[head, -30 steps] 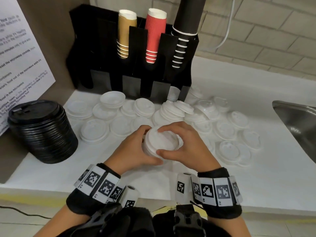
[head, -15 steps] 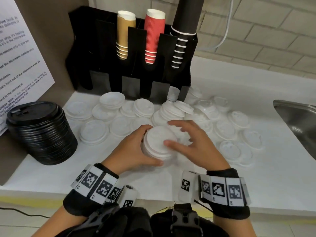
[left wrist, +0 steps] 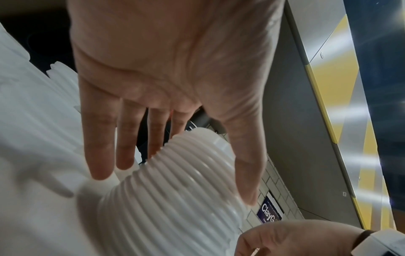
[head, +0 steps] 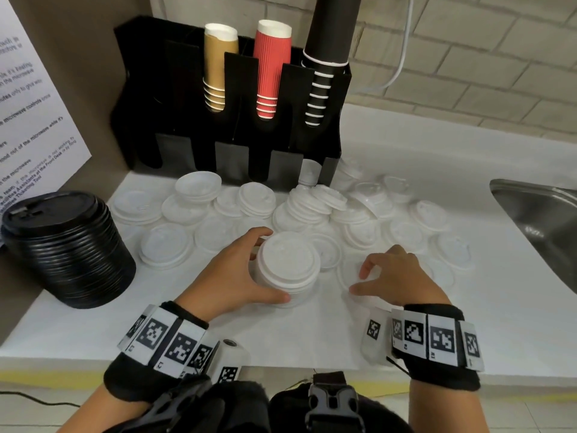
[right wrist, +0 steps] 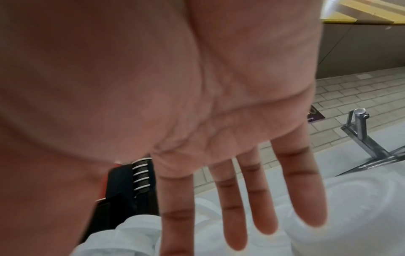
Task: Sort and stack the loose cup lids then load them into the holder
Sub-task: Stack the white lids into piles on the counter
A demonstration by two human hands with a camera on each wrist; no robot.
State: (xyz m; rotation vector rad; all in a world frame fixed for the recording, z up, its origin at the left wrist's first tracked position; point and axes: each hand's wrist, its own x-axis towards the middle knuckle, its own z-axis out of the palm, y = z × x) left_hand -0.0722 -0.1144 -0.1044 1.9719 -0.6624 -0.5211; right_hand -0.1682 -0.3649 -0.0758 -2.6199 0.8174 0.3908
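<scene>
My left hand (head: 240, 273) grips a short stack of white lids (head: 285, 267) that stands on the white counter, thumb at the front, fingers behind. The left wrist view shows the ribbed side of that stack (left wrist: 171, 199) between my thumb and fingers (left wrist: 103, 147). My right hand (head: 393, 276) is to the stack's right, fingers spread and straight over a flat loose white lid (head: 345, 273); contact is unclear. Nothing is held in the right hand (right wrist: 219, 121). Many loose white lids (head: 406, 229) lie behind. The black holder (head: 231, 151) stands at the back.
The holder carries brown cups (head: 218, 67), red cups (head: 271, 67) and black cups (head: 324, 73). A tall stack of black lids (head: 65, 248) stands at the left. A steel sink (head: 543, 220) is at the right. The counter's front edge (head: 281, 357) runs just before my wrists.
My right hand has left the top of the white stack and moved right and down toward the counter. My left hand has kept its hold on the stack.
</scene>
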